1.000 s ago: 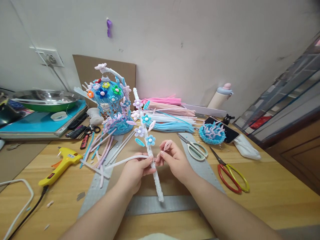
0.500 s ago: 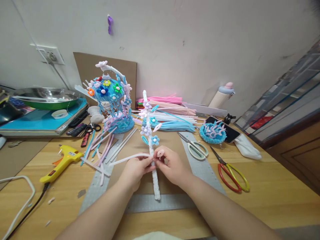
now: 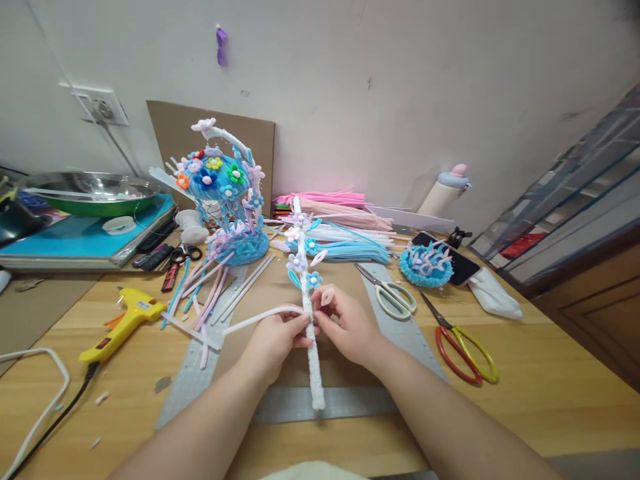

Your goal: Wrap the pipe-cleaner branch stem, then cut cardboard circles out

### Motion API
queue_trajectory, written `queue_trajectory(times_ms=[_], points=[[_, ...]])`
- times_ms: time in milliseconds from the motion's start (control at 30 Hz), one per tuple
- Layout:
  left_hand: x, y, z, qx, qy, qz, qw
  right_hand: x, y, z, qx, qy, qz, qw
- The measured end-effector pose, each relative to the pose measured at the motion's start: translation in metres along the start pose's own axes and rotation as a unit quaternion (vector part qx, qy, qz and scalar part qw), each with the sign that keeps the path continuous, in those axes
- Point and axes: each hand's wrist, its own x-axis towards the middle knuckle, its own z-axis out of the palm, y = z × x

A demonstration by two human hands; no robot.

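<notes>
Between my hands stands a long white pipe-cleaner-wrapped stem point(image 3: 315, 370), tilted away from me, with small lilac, pink and blue flowers and leaf loops along its upper half. My left hand point(image 3: 275, 335) is closed on the stem and on a loose white pipe cleaner point(image 3: 260, 318) whose free end points left. My right hand point(image 3: 347, 327) pinches close against the stem's right side. A pale pink leaf loop point(image 3: 327, 297) sticks up by its fingers; its lower end is hidden by them.
A yellow glue gun point(image 3: 123, 323) lies left. White-handled scissors point(image 3: 395, 300) and red-and-yellow-handled scissors point(image 3: 465, 353) lie right, near a blue pipe-cleaner piece point(image 3: 427, 267). Behind are bundled pipe cleaners point(image 3: 350, 250) and a flowered jellyfish-shaped decoration point(image 3: 215, 183).
The stem has shifted slightly right and nearer to me, its top now lower. Both hands have moved a little right with it and keep their grip.
</notes>
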Motion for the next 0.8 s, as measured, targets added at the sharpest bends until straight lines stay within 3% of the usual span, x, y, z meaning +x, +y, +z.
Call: queue_trajectory(times_ms=[167,400,600,800], points=[[0.004,-0.005,-0.001,0.001,0.009,0.024,1.000,-0.001,0.001,0.007,-0.052,0.023,-0.004,0.998],[0.004,-0.005,-0.002,0.013,0.004,0.042,0.999,0.001,0.001,0.005,0.009,0.006,0.025,1.000],[0.002,-0.001,0.001,0.031,0.009,0.052,0.998,0.000,-0.002,-0.004,-0.069,0.000,-0.023,0.997],[0.002,-0.002,0.002,0.024,0.002,0.054,0.998,-0.001,0.002,0.002,-0.110,0.011,-0.059,0.992]])
